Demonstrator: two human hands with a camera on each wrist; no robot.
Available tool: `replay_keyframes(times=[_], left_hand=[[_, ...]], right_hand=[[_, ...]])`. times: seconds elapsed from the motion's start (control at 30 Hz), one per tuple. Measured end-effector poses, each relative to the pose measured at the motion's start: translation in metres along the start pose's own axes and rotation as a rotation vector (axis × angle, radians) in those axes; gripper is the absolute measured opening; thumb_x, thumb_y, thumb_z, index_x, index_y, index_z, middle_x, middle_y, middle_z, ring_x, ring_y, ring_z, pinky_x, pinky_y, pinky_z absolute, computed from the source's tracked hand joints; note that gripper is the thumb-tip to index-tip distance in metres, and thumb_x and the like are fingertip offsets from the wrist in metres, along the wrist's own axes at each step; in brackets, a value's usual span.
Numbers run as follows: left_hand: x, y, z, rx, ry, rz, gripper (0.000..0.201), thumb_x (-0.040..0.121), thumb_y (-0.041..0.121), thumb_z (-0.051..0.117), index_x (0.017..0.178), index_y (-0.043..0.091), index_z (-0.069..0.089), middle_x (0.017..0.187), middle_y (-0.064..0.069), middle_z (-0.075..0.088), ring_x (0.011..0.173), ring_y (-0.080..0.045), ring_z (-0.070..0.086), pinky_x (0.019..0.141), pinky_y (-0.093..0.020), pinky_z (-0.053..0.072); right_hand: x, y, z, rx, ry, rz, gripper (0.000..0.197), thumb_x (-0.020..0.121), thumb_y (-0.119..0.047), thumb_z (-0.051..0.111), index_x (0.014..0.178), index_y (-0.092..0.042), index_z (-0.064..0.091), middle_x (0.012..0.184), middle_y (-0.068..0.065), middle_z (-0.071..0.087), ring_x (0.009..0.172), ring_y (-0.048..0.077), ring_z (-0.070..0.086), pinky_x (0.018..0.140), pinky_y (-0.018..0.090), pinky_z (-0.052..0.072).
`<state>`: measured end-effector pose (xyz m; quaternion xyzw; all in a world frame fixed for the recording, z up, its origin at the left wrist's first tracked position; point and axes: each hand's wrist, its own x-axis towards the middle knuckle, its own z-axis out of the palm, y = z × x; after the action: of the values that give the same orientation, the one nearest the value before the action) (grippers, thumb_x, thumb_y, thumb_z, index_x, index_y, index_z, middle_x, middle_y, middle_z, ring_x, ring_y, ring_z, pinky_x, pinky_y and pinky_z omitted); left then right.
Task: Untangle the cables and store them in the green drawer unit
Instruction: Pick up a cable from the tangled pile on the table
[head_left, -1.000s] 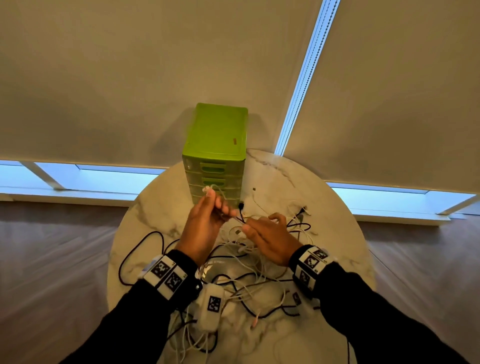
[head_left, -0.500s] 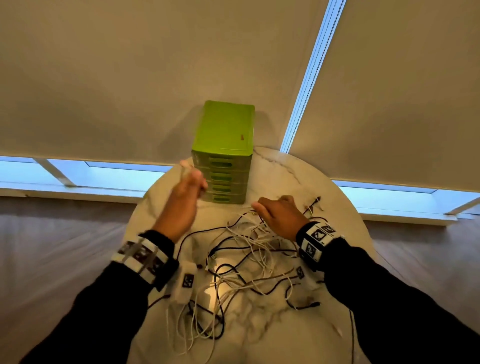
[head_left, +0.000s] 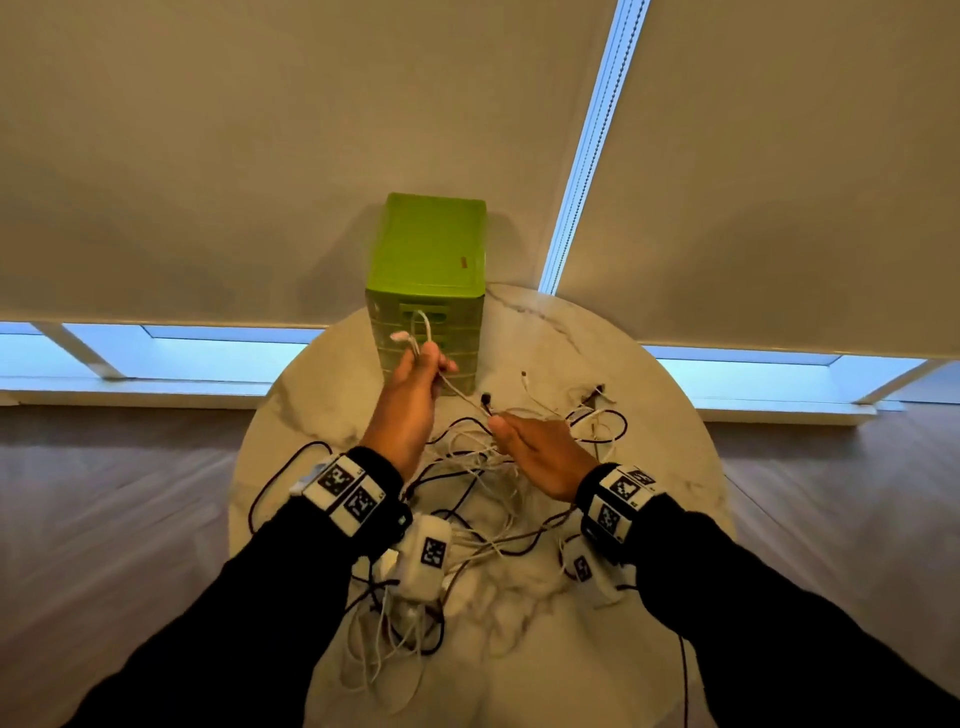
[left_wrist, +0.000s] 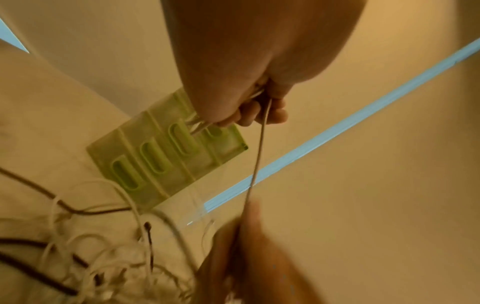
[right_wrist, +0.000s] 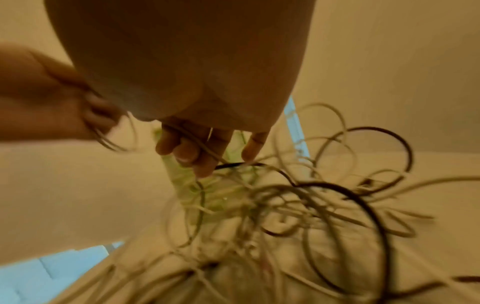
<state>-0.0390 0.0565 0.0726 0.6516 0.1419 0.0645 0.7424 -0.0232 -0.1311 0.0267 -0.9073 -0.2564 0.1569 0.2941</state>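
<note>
The green drawer unit (head_left: 431, 249) (left_wrist: 155, 156) stands at the far edge of the round marble table (head_left: 613, 364), all drawers closed. My left hand (head_left: 418, 387) (left_wrist: 249, 115) is raised in front of it and grips a white cable (head_left: 457, 389) (left_wrist: 259, 148), whose loop and plug stick up above the fist. The cable runs taut down to my right hand (head_left: 540, 452) (right_wrist: 197, 150), which pinches it just above the tangle of white and black cables (head_left: 483, 478) (right_wrist: 298, 205) spread over the table's middle.
Loose cable ends lie right of the drawers, a black plug (head_left: 487, 399) and a white connector (head_left: 524, 374). More loops trail to the table's near and left edges. Closed roller blinds (head_left: 260, 130) hang behind, with wooden floor (head_left: 104, 519) around the table.
My left hand swung out to the upper left with the white cable, then came back in front of the drawers with a loop gathered in it. My right hand stayed low over the tangle.
</note>
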Motion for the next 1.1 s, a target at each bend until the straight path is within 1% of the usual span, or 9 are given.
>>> replay_keyframes(times=[0.17,0.27,0.37,0.43,0.6,0.73,0.83,1.0,1.1], left_hand=[[0.016,0.059,-0.044,-0.340,0.183,0.217,0.028,0.111,0.023,0.033,0.085,0.022,0.043,0.057,0.013,0.047,0.053,-0.001,0.040,0.056,-0.016,0.032],[0.024,0.100,-0.082,-0.382,0.265,0.334,0.026,0.111,0.026,0.034,0.085,0.022,0.039,0.057,0.012,0.039,0.054,-0.004,0.036,0.059,-0.017,0.032],[0.016,0.101,-0.090,-0.114,0.192,0.388,0.027,0.107,0.039,0.032,0.085,0.023,0.038,0.060,0.013,0.041,0.060,-0.005,0.036,0.061,-0.021,0.030],[0.005,0.081,-0.080,0.066,0.094,0.358,0.026,0.108,0.038,0.034,0.090,0.024,0.046,0.066,0.013,0.049,0.063,-0.005,0.040,0.061,-0.021,0.032],[-0.031,0.047,-0.042,0.234,-0.152,0.257,0.021,0.108,0.024,0.041,0.112,0.013,0.059,0.080,0.004,0.051,0.065,0.004,0.050,0.064,-0.013,0.041],[-0.045,0.051,-0.014,0.271,-0.336,0.285,0.020,0.107,0.023,0.043,0.110,0.016,0.062,0.091,0.013,0.061,0.083,0.013,0.057,0.080,-0.010,0.046],[-0.041,0.056,-0.002,0.258,-0.393,0.340,0.027,0.109,0.029,0.035,0.102,0.028,0.061,0.093,0.006,0.057,0.088,-0.003,0.055,0.087,-0.020,0.046],[-0.049,0.057,0.032,0.093,-0.470,0.311,0.038,0.111,0.029,0.026,0.097,0.017,0.060,0.080,0.001,0.043,0.071,-0.006,0.042,0.068,-0.011,0.043],[-0.062,0.043,0.057,0.069,-0.593,0.289,0.036,0.110,0.032,0.031,0.099,0.016,0.061,0.079,0.003,0.046,0.069,-0.005,0.045,0.064,-0.015,0.041]], right_hand=[[-0.015,0.033,-0.002,-0.151,-0.219,0.202,0.051,0.106,-0.052,0.018,0.119,-0.029,0.062,0.116,0.005,0.069,0.112,0.028,0.060,0.110,0.049,0.034],[-0.027,0.048,-0.004,-0.232,-0.296,0.307,0.053,0.102,-0.059,0.014,0.114,-0.037,0.061,0.115,0.005,0.069,0.113,0.028,0.060,0.100,0.039,0.035],[-0.021,0.045,-0.006,-0.030,-0.007,0.213,0.058,0.088,-0.081,0.014,0.090,-0.038,0.053,0.092,0.002,0.066,0.090,0.027,0.063,0.083,0.041,0.047],[-0.009,0.025,-0.008,0.102,0.120,0.092,0.037,0.098,-0.062,0.035,0.100,-0.028,0.052,0.096,-0.001,0.058,0.085,0.018,0.057,0.081,0.044,0.050],[0.002,-0.060,-0.012,0.182,-0.095,-0.120,0.066,0.094,-0.048,0.061,0.150,-0.025,0.032,0.151,-0.002,0.039,0.131,0.010,0.044,0.100,0.027,0.044],[-0.019,-0.078,-0.016,0.098,-0.031,-0.221,0.028,0.106,-0.033,0.045,0.115,-0.012,0.062,0.113,0.004,0.070,0.094,0.007,0.063,0.087,0.028,0.048],[-0.051,-0.074,-0.039,0.134,0.077,-0.103,0.027,0.108,-0.033,0.036,0.094,-0.019,0.054,0.078,-0.005,0.066,0.068,-0.002,0.060,0.069,0.020,0.045],[-0.116,-0.031,-0.079,0.062,0.320,0.149,0.039,0.103,-0.055,0.026,0.102,-0.024,0.048,0.086,-0.004,0.062,0.081,0.013,0.060,0.078,0.034,0.044],[-0.168,0.009,-0.078,-0.021,0.359,0.346,0.037,0.106,-0.049,0.026,0.097,-0.023,0.051,0.082,-0.008,0.060,0.079,0.019,0.060,0.078,0.037,0.044]])
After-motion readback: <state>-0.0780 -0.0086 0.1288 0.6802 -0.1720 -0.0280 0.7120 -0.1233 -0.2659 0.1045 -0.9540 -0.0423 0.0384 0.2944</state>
